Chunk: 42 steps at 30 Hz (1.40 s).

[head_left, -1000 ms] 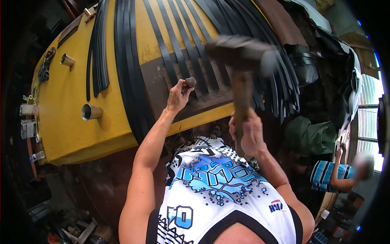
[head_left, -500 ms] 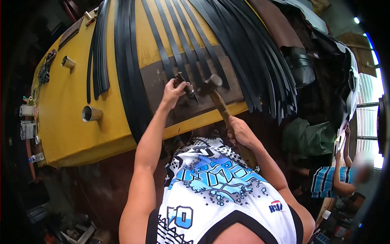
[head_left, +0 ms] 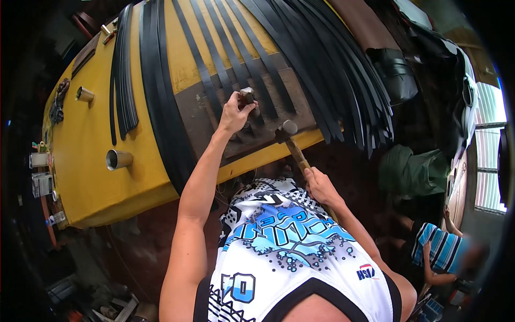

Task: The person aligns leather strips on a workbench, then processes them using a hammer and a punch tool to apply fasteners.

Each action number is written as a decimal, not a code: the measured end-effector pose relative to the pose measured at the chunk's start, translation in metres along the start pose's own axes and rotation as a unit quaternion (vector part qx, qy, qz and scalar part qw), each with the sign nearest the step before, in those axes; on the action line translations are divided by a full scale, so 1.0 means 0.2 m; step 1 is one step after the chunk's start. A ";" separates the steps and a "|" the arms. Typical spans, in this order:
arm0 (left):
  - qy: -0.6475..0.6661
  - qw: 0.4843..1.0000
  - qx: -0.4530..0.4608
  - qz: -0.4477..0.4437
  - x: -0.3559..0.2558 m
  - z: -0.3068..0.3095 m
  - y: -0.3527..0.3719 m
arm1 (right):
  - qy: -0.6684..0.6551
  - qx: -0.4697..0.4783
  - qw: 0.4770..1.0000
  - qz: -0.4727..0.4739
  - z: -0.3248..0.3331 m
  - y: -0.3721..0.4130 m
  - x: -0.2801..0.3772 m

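Basically left hand [head_left: 234,115] fingers pinch a short metal tool [head_left: 247,98], held over brown board [head_left: 196,115], black strips [head_left: 276,80] running beyond the fingertips; right hand [head_left: 321,186] fingers wrapped round hammer [head_left: 296,153] handle, its head past those fingers, apart from the tool

Yellow bench [head_left: 91,188] with black strips laid across it.
A brown board [head_left: 188,110] lies by the near edge, with several narrow strips [head_left: 214,40] running onto it. Left of it is a long bundle [head_left: 155,80] that hangs over the edge, then a shorter stack [head_left: 126,102]; a wide fan [head_left: 322,70] spreads at right, ends past the edge. Two metal cups [head_left: 118,159] and a dark bunched cloth [head_left: 58,107] are farther left.
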<state>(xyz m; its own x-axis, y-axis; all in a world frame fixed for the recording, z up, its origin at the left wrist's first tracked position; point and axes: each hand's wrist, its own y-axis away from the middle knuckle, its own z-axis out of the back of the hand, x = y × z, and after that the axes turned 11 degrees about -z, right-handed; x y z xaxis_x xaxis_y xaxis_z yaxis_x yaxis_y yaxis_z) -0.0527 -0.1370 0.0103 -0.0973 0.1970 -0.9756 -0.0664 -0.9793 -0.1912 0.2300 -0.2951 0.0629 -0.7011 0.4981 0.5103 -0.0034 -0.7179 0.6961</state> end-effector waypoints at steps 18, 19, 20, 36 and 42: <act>-0.085 0.996 0.014 -0.038 0.03 -0.08 0.05 | 0.015 0.021 1.000 -0.002 0.05 0.02 0.03; -0.093 0.995 0.015 -0.045 0.03 -0.08 0.05 | 0.016 0.021 1.000 -0.002 0.05 0.02 0.03; -0.100 0.993 0.017 -0.052 0.03 -0.08 0.06 | 0.017 0.018 1.000 0.000 0.05 0.02 0.03; -0.171 0.970 -0.031 -0.168 0.12 -0.15 0.19 | -0.261 -0.063 0.841 0.470 0.22 0.15 0.58; -0.188 0.968 -0.038 -0.159 0.09 -0.13 0.14 | -0.013 0.003 0.990 0.140 0.16 -0.12 0.37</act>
<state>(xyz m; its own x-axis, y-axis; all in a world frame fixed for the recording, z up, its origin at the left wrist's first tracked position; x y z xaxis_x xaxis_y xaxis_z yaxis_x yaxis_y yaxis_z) -0.0315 -0.1615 -0.0158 -0.4394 0.4786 -0.7602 -0.0805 -0.8638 -0.4973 0.2010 -0.2253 0.1015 -0.6557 0.2928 0.6960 0.1926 -0.8264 0.5291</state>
